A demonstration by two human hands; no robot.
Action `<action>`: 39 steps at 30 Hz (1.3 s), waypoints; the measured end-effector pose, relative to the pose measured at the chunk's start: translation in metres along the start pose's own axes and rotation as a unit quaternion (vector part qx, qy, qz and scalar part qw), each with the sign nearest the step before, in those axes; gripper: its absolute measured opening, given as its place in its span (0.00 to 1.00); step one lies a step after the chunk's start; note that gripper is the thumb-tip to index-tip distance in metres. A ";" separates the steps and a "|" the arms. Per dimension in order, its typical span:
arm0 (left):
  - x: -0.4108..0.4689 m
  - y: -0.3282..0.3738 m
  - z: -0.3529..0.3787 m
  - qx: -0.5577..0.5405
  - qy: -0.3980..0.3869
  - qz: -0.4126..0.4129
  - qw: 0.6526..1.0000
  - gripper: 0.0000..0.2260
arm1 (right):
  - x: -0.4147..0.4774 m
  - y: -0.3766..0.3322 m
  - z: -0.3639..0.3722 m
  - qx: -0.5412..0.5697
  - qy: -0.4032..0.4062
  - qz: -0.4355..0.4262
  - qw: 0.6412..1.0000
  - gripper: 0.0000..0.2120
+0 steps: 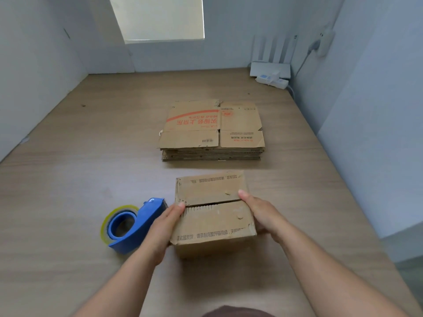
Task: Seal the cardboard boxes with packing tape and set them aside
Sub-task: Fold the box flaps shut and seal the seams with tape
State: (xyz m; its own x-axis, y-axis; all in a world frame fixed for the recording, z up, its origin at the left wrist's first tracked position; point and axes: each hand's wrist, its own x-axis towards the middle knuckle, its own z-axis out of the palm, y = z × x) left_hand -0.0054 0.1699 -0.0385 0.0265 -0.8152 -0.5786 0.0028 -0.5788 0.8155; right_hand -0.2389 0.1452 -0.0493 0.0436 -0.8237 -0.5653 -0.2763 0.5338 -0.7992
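— Where is our box [212, 216]?
— Near our edge of the tabletop [91, 156], between our hands. Our left hand [160, 227] wraps its left side, thumb on top by the seam [212, 203]. Our right hand [258, 213] wraps the right side, thumb pressing the far flap.
— How does the seam lie?
— Left to right, thumb to thumb, gaping a little and untaped.
— And the dispenser [130, 225]?
— Just left of the box, right beside our left hand, its cutter end toward the box. We judge the left hand nearer; the right would have to cross over.
— Room to set the box aside?
— Bare wood on both sides. The stack [210, 126] of flat boxes lies beyond, well apart, toward the far edge.
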 end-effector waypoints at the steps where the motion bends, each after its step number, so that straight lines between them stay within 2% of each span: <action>1: 0.000 0.003 0.000 0.053 0.015 0.022 0.998 0.15 | 0.001 0.000 0.000 -0.028 0.025 -0.022 0.999 0.23; 4: -0.001 0.006 0.011 0.076 0.044 0.030 0.996 0.21 | -0.001 0.001 0.002 -0.034 0.045 -0.077 0.995 0.17; 7: -0.004 0.002 0.025 0.070 0.101 0.046 0.991 0.28 | -0.004 -0.003 0.006 -0.044 0.056 -0.126 0.989 0.23; 11: 0.005 0.003 0.028 0.080 0.141 0.073 0.984 0.26 | -0.002 -0.007 0.006 -0.070 0.088 -0.147 0.983 0.26; 16: 0.007 0.006 0.025 0.079 0.121 0.103 0.984 0.27 | 0.000 -0.011 0.010 -0.042 0.097 -0.128 0.986 0.24; 19: 0.011 0.007 0.023 0.128 0.130 0.133 0.974 0.23 | 0.004 -0.009 0.009 -0.128 0.115 -0.154 0.973 0.28; 22: 0.015 0.003 0.022 0.133 0.134 0.146 0.971 0.21 | -0.001 -0.011 0.001 -0.166 0.077 -0.168 0.969 0.25; 25: 0.016 0.001 0.022 0.134 0.139 0.155 0.969 0.21 | -0.006 -0.008 -0.004 -0.172 0.026 -0.149 0.973 0.29; 31: 0.007 0.007 0.020 0.154 0.118 0.194 0.962 0.17 | -0.006 -0.002 0.003 -0.185 0.051 -0.178 0.965 0.27; 33: 0.007 0.012 0.004 0.201 0.144 0.247 0.937 0.13 | -0.006 -0.002 0.002 -0.186 0.051 -0.176 0.965 0.26; 35: 0.011 0.015 -0.022 0.281 0.217 0.286 0.890 0.14 | -0.006 -0.003 0.002 -0.189 0.049 -0.174 0.965 0.26; 37: 0.017 0.012 -0.048 0.368 0.282 0.234 0.854 0.19 | -0.006 -0.003 0.002 -0.193 0.050 -0.175 0.964 0.25; 39: 0.023 0.001 -0.065 0.457 0.284 0.115 0.835 0.26 | -0.006 -0.003 0.002 -0.195 0.054 -0.176 0.963 0.25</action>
State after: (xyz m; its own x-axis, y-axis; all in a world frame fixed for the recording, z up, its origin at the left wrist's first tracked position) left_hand 0.0603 0.1518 -0.0499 0.3923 -0.9147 -0.0969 -0.8249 -0.3965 0.4028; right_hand -0.2361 0.1487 -0.0439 0.1058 -0.9668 -0.2325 -0.6035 0.1234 -0.7878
